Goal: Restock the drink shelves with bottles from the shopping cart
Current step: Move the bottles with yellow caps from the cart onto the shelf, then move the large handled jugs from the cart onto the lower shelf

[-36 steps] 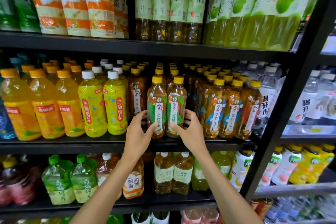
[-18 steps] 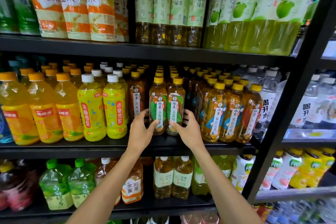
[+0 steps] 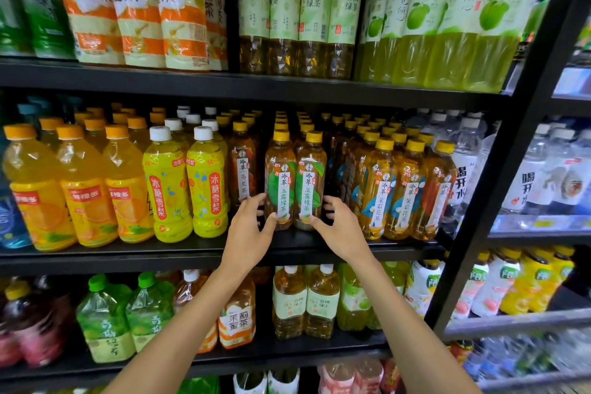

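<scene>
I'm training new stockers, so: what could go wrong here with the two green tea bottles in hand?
1. Left hand and right hand grip the left green tea bottle and right green tea bottle low down, so either might tip forward off the shelf edge.
2. Fingers squeezed beside the oolong bottle could nudge it over.

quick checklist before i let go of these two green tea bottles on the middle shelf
1. Upright: left green tea bottle and right green tea bottle both stand straight: ok.
2. Bases fully on the middle shelf: ok.
3. Labels facing out: ok.
4. Hold: left hand curls round the left bottle, right hand round the right one: ok.
5. Same tea in the rows behind: yellow caps match, labels hidden: cannot tell.
</scene>
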